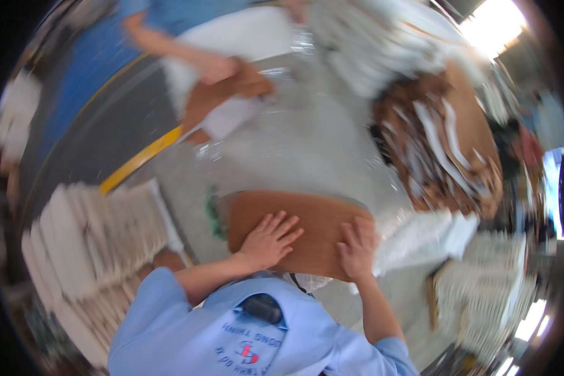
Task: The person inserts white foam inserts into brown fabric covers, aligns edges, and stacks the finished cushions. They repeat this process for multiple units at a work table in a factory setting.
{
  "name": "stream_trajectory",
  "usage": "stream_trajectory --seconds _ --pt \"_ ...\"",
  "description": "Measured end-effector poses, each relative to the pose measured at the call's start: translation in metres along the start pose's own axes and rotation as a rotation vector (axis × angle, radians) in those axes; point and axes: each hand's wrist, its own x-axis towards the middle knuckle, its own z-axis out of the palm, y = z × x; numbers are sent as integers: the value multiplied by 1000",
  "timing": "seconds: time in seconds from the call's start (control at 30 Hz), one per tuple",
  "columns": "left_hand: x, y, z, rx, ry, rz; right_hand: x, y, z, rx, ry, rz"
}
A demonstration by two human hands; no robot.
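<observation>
A brown panel (316, 219) lies before me, just toward six o'clock from centre. My left hand (271, 243) rests flat on it at nine o'clock, fingers spread; my right hand (358, 247) lies at its three o'clock edge, fingers apart. At eleven, a co-worker's hand (217, 67) holds a brown piece (208, 103). At two, blurred, sits what looks like a strip pile (426, 141).

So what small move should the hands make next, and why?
Perhaps curl the right hand around the right edge of the brown panel: that hand lies near this edge, while the left hand rests spread on the panel.
</observation>
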Motion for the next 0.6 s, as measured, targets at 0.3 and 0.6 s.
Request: stream_trajectory --seconds 0.3,0.6 --pt "-67 63 46 -53 416 -373 19 34 41 367 197 39" --pt "-68 99 36 -55 940 -1330 48 85 58 668 107 26"
